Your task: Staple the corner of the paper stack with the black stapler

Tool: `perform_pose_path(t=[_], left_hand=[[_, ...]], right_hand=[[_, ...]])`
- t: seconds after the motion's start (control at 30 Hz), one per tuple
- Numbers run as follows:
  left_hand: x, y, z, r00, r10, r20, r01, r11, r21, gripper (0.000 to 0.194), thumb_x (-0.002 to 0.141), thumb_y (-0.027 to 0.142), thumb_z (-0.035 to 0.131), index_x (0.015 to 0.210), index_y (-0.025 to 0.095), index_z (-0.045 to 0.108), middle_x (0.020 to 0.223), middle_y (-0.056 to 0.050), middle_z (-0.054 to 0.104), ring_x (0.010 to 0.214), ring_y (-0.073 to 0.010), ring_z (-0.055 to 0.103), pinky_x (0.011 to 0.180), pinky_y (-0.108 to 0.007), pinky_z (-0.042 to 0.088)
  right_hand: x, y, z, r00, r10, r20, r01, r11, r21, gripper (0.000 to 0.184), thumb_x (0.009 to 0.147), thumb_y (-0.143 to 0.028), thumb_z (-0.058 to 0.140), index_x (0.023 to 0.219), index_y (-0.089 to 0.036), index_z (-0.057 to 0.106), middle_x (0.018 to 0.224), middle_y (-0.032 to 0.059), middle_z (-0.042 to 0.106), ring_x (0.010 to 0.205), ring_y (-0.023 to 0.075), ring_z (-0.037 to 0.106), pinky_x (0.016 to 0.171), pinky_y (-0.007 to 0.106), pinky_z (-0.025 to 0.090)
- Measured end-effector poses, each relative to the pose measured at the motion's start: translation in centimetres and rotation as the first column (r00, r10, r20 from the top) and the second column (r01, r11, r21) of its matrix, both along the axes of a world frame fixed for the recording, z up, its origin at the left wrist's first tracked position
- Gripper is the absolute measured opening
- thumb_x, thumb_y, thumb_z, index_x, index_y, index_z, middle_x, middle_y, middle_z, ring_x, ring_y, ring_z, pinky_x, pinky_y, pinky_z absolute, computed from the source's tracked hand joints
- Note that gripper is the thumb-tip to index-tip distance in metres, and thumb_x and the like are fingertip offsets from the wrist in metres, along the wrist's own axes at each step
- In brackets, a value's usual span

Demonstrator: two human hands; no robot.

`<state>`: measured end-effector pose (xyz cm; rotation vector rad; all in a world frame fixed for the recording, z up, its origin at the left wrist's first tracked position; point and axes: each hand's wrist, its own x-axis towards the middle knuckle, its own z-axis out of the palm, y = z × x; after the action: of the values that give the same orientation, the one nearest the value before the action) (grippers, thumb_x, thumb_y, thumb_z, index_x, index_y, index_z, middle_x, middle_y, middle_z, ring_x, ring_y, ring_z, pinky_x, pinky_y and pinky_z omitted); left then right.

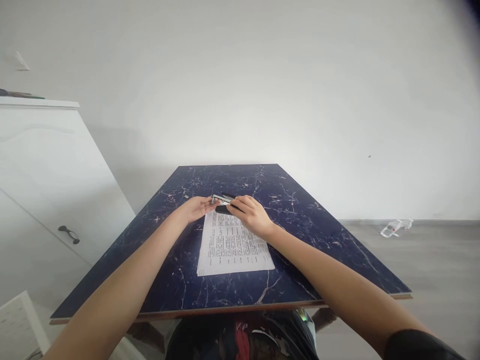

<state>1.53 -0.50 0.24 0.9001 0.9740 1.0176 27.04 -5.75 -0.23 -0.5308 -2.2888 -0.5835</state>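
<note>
A black stapler point(224, 209) is spread open above the top end of a stack of printed paper sheets point(236, 245), its silver metal part angled up between the black parts. My right hand point(253, 215) is closed around the stapler's rear from the right. On the other side, my left hand point(195, 208) has its fingertips closed at the front end of the silver part. Whether a small strip of staples lies between those fingers is too small to make out. The sheets lie flat, with print running away from me.
The dark blue marble-patterned table point(161, 280) reaches toward a pale wall point(240, 90). To the left stands a white cabinet point(41, 165) with a dark handle point(69, 234). A crumpled clear plastic wrapper point(396, 228) lies on the floor at right.
</note>
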Motion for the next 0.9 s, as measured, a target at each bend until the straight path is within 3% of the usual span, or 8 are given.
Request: perform_pose_path(t=[0.17,0.27,0.43,0.5,0.6,0.7,0.77,0.9], left_hand=[[-1.1,0.6,-0.2,0.956,0.165,-0.244,-0.129,0.979,0.156,0.013,0.090,0.012,0.062,0.084,0.013,0.073,0.097,-0.013,0.075,0.096,-0.0221,0.072,0.092,-0.035,0.058],[-3.0,0.8,0.2,0.850,0.364,-0.381,-0.276,0.924,0.266,0.007,0.081,0.012,0.069,0.075,0.017,0.070,0.085,-0.010,0.074,0.095,-0.0249,0.071,0.091,-0.038,0.055],[-7.1,0.9,1.1,0.163,0.574,-0.802,-0.060,0.817,0.573,0.012,0.070,0.011,0.073,0.065,0.021,0.070,0.082,-0.011,0.075,0.100,-0.0341,0.069,0.096,-0.044,0.049],[-8.0,1.0,1.0,0.070,0.563,-0.823,0.004,0.825,0.565,0.008,0.071,0.015,0.074,0.067,0.022,0.072,0.082,-0.012,0.076,0.094,-0.0345,0.070,0.092,-0.045,0.050],[-7.9,1.2,0.8,0.153,0.573,-0.805,-0.022,0.817,0.577,0.005,0.071,0.021,0.078,0.069,0.023,0.073,0.077,-0.010,0.076,0.089,-0.0325,0.072,0.089,-0.043,0.051],[-5.8,0.6,1.2,0.523,0.535,-0.664,-0.107,0.814,0.571,0.019,0.069,0.032,0.084,0.082,0.021,0.075,0.079,-0.009,0.077,0.085,-0.0293,0.073,0.087,-0.042,0.053],[-3.4,-0.5,2.1,0.785,0.406,-0.467,-0.124,0.842,0.524,0.040,0.069,0.041,0.086,0.099,0.019,0.073,0.088,-0.012,0.078,0.088,-0.0291,0.073,0.083,-0.042,0.054],[2.4,-3.8,4.1,0.929,0.214,-0.303,-0.014,0.837,0.548,0.053,0.068,0.044,0.088,0.110,0.020,0.069,0.095,-0.012,0.078,0.097,-0.0306,0.073,0.087,-0.043,0.054]], right_hand=[[-0.2,0.0,-0.1,0.927,-0.174,-0.333,0.054,0.939,-0.340,0.032,0.090,-0.003,0.056,0.112,-0.020,0.072,0.112,0.0090,0.073,0.106,0.0260,0.063,0.093,0.045,0.053],[0.0,0.1,-0.4,0.832,-0.378,-0.405,0.000,0.731,-0.682,0.025,0.079,-0.016,0.075,0.103,-0.021,0.074,0.096,0.0062,0.075,0.086,0.0240,0.068,0.077,0.038,0.056],[0.5,0.2,-1.0,0.821,-0.455,-0.346,-0.061,0.532,-0.845,0.025,0.069,-0.019,0.083,0.093,-0.019,0.076,0.088,0.0051,0.075,0.077,0.0212,0.069,0.066,0.031,0.054],[0.5,0.5,-1.3,0.818,-0.454,-0.352,-0.072,0.527,-0.847,0.025,0.070,-0.019,0.083,0.093,-0.019,0.075,0.090,0.0061,0.075,0.076,0.0211,0.069,0.063,0.031,0.054],[0.7,1.0,-1.6,0.831,-0.447,-0.332,-0.058,0.523,-0.851,0.025,0.071,-0.021,0.084,0.095,-0.019,0.074,0.090,0.0078,0.075,0.074,0.0214,0.069,0.061,0.032,0.054],[0.9,1.2,-1.2,0.859,-0.407,-0.311,-0.036,0.559,-0.829,0.029,0.075,-0.031,0.084,0.098,-0.019,0.073,0.094,0.0093,0.074,0.080,0.0236,0.069,0.066,0.035,0.056],[1.0,0.9,-0.4,0.854,-0.372,-0.365,-0.023,0.673,-0.740,0.035,0.079,-0.039,0.082,0.106,-0.020,0.071,0.104,0.0102,0.073,0.094,0.0270,0.067,0.077,0.041,0.056],[0.6,-0.4,1.4,0.871,-0.124,-0.475,-0.092,0.910,-0.405,0.039,0.089,-0.039,0.074,0.125,-0.024,0.065,0.116,0.0091,0.068,0.109,0.0269,0.060,0.097,0.047,0.049]])
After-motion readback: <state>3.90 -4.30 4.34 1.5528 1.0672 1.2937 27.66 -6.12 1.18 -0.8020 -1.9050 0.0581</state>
